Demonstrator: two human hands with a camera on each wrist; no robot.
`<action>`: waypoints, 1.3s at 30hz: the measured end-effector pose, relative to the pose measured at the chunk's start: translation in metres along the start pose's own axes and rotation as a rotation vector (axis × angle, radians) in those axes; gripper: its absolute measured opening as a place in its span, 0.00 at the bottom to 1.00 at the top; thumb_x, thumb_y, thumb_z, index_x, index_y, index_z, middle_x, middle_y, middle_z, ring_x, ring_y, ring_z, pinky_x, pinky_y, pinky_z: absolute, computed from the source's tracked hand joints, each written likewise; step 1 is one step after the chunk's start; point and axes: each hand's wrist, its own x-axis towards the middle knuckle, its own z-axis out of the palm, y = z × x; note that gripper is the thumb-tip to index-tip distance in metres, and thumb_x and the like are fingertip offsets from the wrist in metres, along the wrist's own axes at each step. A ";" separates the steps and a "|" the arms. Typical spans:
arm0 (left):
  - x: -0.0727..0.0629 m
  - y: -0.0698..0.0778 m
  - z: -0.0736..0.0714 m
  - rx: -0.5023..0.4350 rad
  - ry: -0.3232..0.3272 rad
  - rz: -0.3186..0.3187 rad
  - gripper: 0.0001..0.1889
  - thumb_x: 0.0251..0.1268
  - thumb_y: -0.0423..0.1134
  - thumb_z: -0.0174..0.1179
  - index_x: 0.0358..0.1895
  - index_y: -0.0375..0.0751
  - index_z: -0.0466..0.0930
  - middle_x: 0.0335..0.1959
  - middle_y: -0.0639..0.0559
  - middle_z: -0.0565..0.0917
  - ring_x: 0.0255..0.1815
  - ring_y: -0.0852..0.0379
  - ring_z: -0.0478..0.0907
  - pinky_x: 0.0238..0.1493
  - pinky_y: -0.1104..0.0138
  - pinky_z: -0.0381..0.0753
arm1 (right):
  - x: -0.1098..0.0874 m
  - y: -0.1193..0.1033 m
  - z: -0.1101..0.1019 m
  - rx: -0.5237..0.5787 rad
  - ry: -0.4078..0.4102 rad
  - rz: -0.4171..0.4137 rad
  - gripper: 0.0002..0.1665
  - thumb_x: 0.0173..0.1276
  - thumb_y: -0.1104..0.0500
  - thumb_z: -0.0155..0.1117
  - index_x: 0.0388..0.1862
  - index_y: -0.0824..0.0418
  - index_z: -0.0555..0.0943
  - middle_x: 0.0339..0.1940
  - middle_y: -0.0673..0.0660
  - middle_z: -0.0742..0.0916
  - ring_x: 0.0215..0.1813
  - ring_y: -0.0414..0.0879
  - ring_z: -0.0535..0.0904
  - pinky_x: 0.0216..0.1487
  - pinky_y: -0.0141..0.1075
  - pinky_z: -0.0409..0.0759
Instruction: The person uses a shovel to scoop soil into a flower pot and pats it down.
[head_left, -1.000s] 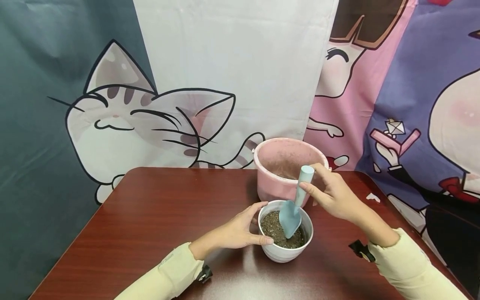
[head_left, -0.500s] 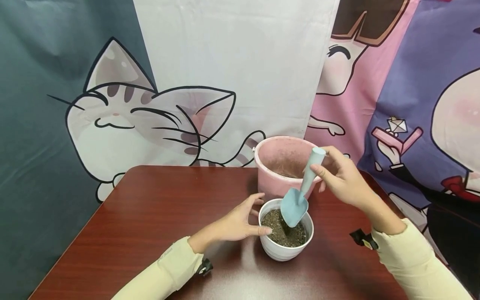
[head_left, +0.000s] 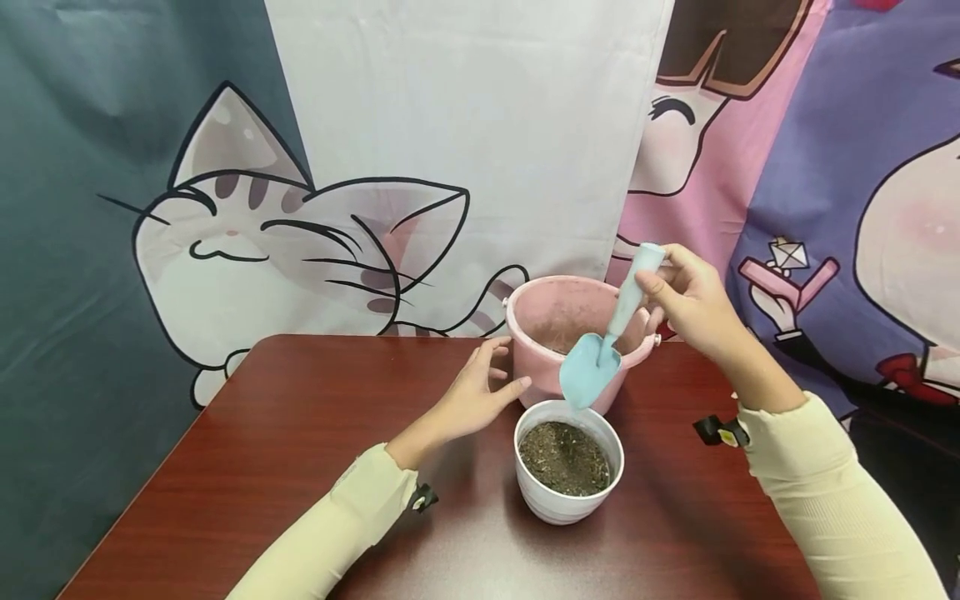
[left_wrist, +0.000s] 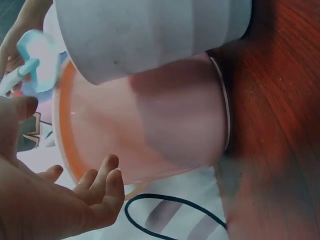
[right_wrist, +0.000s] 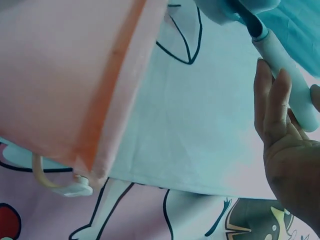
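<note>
A light-blue garden trowel [head_left: 590, 369] is pinched by its handle in my right hand [head_left: 693, 304], blade pointing down between the two containers. Below it stands a white flowerpot [head_left: 564, 508], with dark soil [head_left: 566, 457] inside that has a small dent in it. Just left of the pink bucket [head_left: 540, 375], my left hand [head_left: 476, 392] holds nothing, its fingers loosely bent and fingertips near the bucket's side. In the right wrist view the fingers lie along the trowel handle [right_wrist: 287, 80], and the left wrist view has the left hand [left_wrist: 60, 195] beside the bucket [left_wrist: 145, 125].
A reddish-brown table [head_left: 315, 433] carries both containers, the bucket behind the pot. Behind it hangs a cloth backdrop [head_left: 480, 108] with cartoon figures. The bucket's handle [right_wrist: 60, 187] hangs at its side in the right wrist view.
My right hand has raised the trowel out of the soil, up toward the bucket. My left hand has let go of the pot's rim and moved forward to the bucket's left side.
</note>
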 end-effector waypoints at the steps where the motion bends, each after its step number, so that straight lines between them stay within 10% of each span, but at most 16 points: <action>1: 0.002 -0.002 0.001 0.001 0.010 -0.003 0.34 0.69 0.44 0.62 0.73 0.43 0.59 0.67 0.33 0.67 0.56 0.38 0.78 0.58 0.45 0.75 | 0.004 0.001 -0.001 0.024 0.009 0.003 0.07 0.74 0.70 0.55 0.45 0.61 0.77 0.27 0.53 0.88 0.22 0.42 0.84 0.16 0.33 0.78; 12: 0.028 -0.002 0.006 -0.056 0.092 -0.074 0.34 0.73 0.47 0.56 0.76 0.43 0.54 0.69 0.32 0.65 0.53 0.41 0.81 0.55 0.52 0.79 | 0.042 0.021 -0.017 0.082 0.160 0.017 0.04 0.73 0.64 0.61 0.44 0.62 0.75 0.26 0.53 0.88 0.25 0.42 0.86 0.17 0.31 0.79; 17: 0.040 -0.003 0.009 -0.080 0.121 -0.116 0.36 0.72 0.50 0.56 0.77 0.46 0.54 0.69 0.36 0.67 0.54 0.43 0.80 0.55 0.53 0.79 | 0.055 0.044 -0.012 -0.125 0.182 0.090 0.08 0.73 0.60 0.62 0.45 0.61 0.74 0.28 0.48 0.88 0.24 0.39 0.86 0.18 0.31 0.80; 24: 0.050 -0.007 0.018 -0.126 0.192 -0.142 0.37 0.71 0.52 0.59 0.77 0.49 0.54 0.69 0.41 0.71 0.53 0.48 0.80 0.52 0.58 0.80 | 0.060 0.084 0.005 -0.345 0.049 0.245 0.18 0.76 0.61 0.57 0.55 0.72 0.67 0.46 0.76 0.84 0.31 0.50 0.88 0.27 0.37 0.85; 30: 0.055 -0.003 0.024 -0.090 0.222 -0.137 0.38 0.70 0.54 0.58 0.78 0.47 0.53 0.69 0.40 0.71 0.56 0.49 0.79 0.57 0.57 0.77 | 0.058 0.109 0.013 -0.503 -0.084 0.263 0.18 0.75 0.64 0.58 0.58 0.70 0.69 0.43 0.75 0.85 0.37 0.67 0.86 0.30 0.46 0.86; 39: 0.056 -0.004 0.023 -0.117 0.216 -0.129 0.37 0.71 0.54 0.57 0.77 0.49 0.54 0.69 0.36 0.69 0.61 0.47 0.75 0.63 0.53 0.71 | 0.055 0.128 0.018 -0.684 -0.240 0.249 0.15 0.74 0.65 0.58 0.56 0.65 0.71 0.49 0.74 0.84 0.49 0.65 0.83 0.47 0.54 0.81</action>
